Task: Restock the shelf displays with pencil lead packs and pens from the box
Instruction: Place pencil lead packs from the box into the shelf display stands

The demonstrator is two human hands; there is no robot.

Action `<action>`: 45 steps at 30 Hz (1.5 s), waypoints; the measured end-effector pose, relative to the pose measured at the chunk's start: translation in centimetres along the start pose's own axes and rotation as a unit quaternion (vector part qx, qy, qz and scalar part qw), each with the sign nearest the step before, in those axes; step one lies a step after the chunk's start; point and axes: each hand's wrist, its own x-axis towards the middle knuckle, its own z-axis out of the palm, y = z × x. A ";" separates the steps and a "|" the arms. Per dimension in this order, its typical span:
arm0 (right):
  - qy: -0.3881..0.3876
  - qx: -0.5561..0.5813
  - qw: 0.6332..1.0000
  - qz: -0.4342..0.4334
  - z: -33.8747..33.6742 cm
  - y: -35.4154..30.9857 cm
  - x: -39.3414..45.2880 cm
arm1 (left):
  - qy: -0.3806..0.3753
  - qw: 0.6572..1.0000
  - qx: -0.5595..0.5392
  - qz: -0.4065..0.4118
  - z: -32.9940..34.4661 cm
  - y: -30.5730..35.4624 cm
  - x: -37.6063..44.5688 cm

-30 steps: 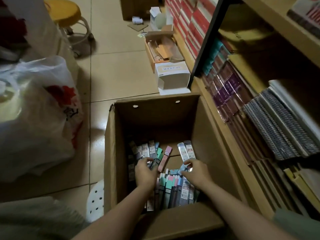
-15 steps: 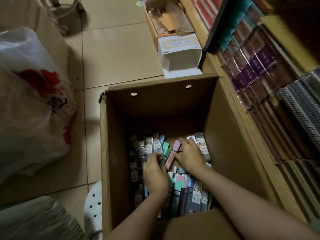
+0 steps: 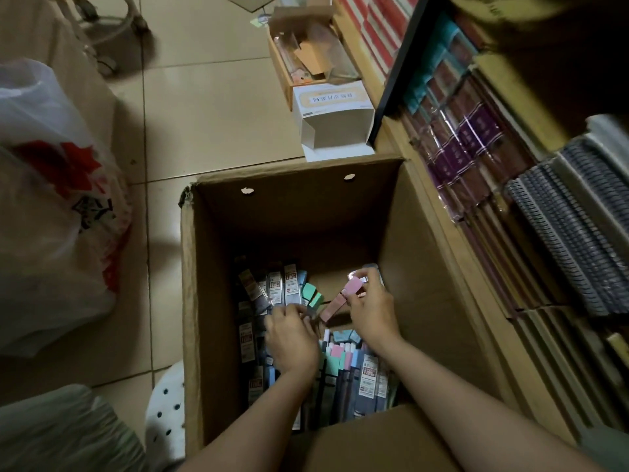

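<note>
An open cardboard box (image 3: 218, 301) stands on the floor beside the shelf. Its bottom holds several slim pencil lead packs (image 3: 371, 379) in pink, green, blue and grey, some lying flat, some on end. My right hand (image 3: 372, 313) is deep in the box with its fingers closed on a pink pack (image 3: 352, 287), lifted at an angle above the others. My left hand (image 3: 291, 338) rests palm down on the packs at the box's middle, fingers curled onto a dark pack; the grip itself is hidden under the hand.
A wooden shelf (image 3: 483, 301) with wrapped notebooks and spiral pads (image 3: 571, 240) runs along the right. A white carton (image 3: 332, 119) and a tray of loose items (image 3: 306, 52) sit beyond the box. A plastic bag (image 3: 51, 206) lies left; a white perforated stool (image 3: 166, 410) is beside the box.
The view has tipped down and closer to the box. My right hand has moved right and up with the pink pack raised; my left hand has shifted slightly toward the back of the box.
</note>
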 end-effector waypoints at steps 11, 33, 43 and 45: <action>-0.019 -0.027 0.999 -0.008 -7.6 -1.4 -2.2 | -0.199 0.889 -0.412 -0.039 -3.0 4.1 -0.5; -0.200 -0.431 0.878 -0.051 -3.0 -0.3 4.3 | -0.211 0.824 -0.508 -0.134 -2.4 2.4 1.0; -0.208 -0.487 0.841 -0.113 -2.2 -0.6 5.9 | -0.220 0.840 -0.479 -0.130 -1.0 2.1 1.1; -0.188 -0.399 0.891 -0.110 -2.8 -0.4 5.1 | -0.215 0.843 -0.474 -0.137 -1.3 2.2 1.2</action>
